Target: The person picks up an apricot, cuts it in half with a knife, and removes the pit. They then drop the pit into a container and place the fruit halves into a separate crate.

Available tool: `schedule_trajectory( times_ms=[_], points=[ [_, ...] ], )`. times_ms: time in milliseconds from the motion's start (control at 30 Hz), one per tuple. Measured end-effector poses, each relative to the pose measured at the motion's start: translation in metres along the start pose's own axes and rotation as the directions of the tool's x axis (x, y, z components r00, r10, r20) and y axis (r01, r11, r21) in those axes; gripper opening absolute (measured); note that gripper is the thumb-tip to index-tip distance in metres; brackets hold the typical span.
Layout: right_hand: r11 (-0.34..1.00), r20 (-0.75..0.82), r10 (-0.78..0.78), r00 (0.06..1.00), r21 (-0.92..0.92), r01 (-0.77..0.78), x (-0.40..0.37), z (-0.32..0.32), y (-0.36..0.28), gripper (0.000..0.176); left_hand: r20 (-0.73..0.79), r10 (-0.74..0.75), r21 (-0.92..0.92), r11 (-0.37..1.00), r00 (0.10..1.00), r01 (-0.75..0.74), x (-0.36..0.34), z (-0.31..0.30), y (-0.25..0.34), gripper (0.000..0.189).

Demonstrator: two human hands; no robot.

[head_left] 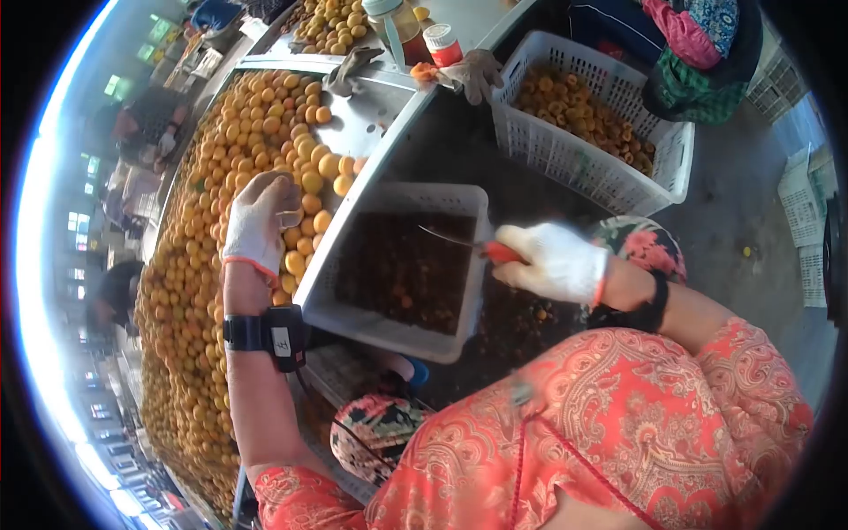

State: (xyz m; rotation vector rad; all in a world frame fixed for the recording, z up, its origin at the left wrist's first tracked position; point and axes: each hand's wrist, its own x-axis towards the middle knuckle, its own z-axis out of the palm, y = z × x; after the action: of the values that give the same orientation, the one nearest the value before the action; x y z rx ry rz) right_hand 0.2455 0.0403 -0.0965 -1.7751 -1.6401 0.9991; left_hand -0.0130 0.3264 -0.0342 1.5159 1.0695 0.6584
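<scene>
My left hand [259,217], in a white glove, is over the pile of apricots [256,115] on the metal table. Its fingers curl inward; whether an apricot is inside them is hidden. My right hand [555,262], also gloved, is closed around the red handle of a small knife [496,253]. The thin blade points left, over the rim of a pale plastic crate [474,265]. Dark contents with a few orange bits lie in that crate, below and between my hands.
A white slatted crate [574,168] of opened apricot pieces [579,115] stands at upper right. On the table edge are a jar [402,35], a red-and-white container [442,44] and grey gloves [477,75]. Another person [146,124] is across the table.
</scene>
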Motion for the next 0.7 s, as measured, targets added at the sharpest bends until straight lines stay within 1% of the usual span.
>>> schedule_trajectory(
  times_ms=[67,100,133,167,200,233,267,333,367,400,500,533,600,667,700],
  points=[
    [1.0,-0.019,-0.01,1.0,0.003,0.01,0.008,-0.005,0.009,0.029,0.021,0.001,0.042,0.999,1.0,-0.002,0.03,-0.006,-0.01,0.024],
    [1.0,-0.044,0.008,0.999,-0.016,-0.009,0.013,-0.007,0.012,0.028,0.001,0.033,0.194,0.98,0.999,-0.032,0.045,-0.008,-0.015,0.031],
    [0.999,-0.065,0.029,0.997,-0.031,-0.032,0.016,-0.01,0.014,0.027,0.006,0.019,0.192,0.981,1.0,-0.02,0.059,-0.008,-0.024,0.031],
    [0.995,-0.057,0.036,0.998,-0.087,-0.041,0.021,-0.012,0.013,0.025,0.023,0.061,0.288,0.956,0.998,-0.065,0.072,-0.005,-0.038,0.035],
    [0.995,-0.041,0.057,0.998,-0.076,-0.06,0.024,-0.012,0.014,0.025,0.046,0.098,0.378,0.919,0.994,-0.108,0.08,0.0,-0.048,0.039],
    [0.997,-0.034,0.047,0.998,-0.054,-0.049,0.027,-0.014,0.014,0.025,0.077,0.101,0.613,0.78,0.992,-0.127,0.088,0.005,-0.053,0.048],
    [0.999,-0.034,0.027,0.999,-0.039,-0.028,0.031,-0.017,0.015,0.025,0.135,0.182,0.767,0.603,0.974,-0.219,0.095,0.01,-0.062,0.05],
    [0.998,-0.042,-0.004,0.999,-0.063,0.001,0.038,-0.017,0.02,0.025,0.216,0.162,0.857,0.441,0.963,-0.267,0.092,0.028,-0.066,0.051],
    [0.998,-0.044,-0.011,0.999,-0.068,0.008,0.041,-0.018,0.019,0.025,0.333,0.308,0.898,0.185,0.892,-0.399,0.09,0.033,-0.068,0.051],
    [0.997,-0.047,-0.017,0.999,-0.071,0.014,0.043,-0.018,0.019,0.025,0.333,0.306,0.898,0.187,0.892,-0.399,0.088,0.039,-0.065,0.051],
    [0.997,-0.019,-0.04,0.999,-0.068,0.039,0.044,-0.018,0.019,0.025,0.208,0.095,0.93,0.288,0.974,-0.227,0.082,0.051,-0.048,0.051],
    [0.997,-0.014,-0.043,0.999,-0.063,0.042,0.043,-0.017,0.019,0.025,0.204,0.09,0.932,0.285,0.975,-0.222,0.084,0.05,-0.051,0.051],
    [0.997,-0.009,-0.055,0.998,-0.052,0.055,0.041,-0.017,0.019,0.025,0.255,0.217,0.867,0.381,0.942,-0.323,0.09,0.05,-0.059,0.052],
    [0.998,0.003,-0.041,0.999,-0.037,0.041,0.035,-0.017,0.018,0.025,0.286,0.224,0.845,0.399,0.931,-0.356,0.092,0.058,-0.063,0.051],
    [0.999,0.018,-0.028,0.999,-0.021,0.028,0.031,-0.015,0.017,0.025,0.31,0.147,0.805,0.485,0.939,-0.341,0.091,0.065,-0.06,0.05]
  ],
)
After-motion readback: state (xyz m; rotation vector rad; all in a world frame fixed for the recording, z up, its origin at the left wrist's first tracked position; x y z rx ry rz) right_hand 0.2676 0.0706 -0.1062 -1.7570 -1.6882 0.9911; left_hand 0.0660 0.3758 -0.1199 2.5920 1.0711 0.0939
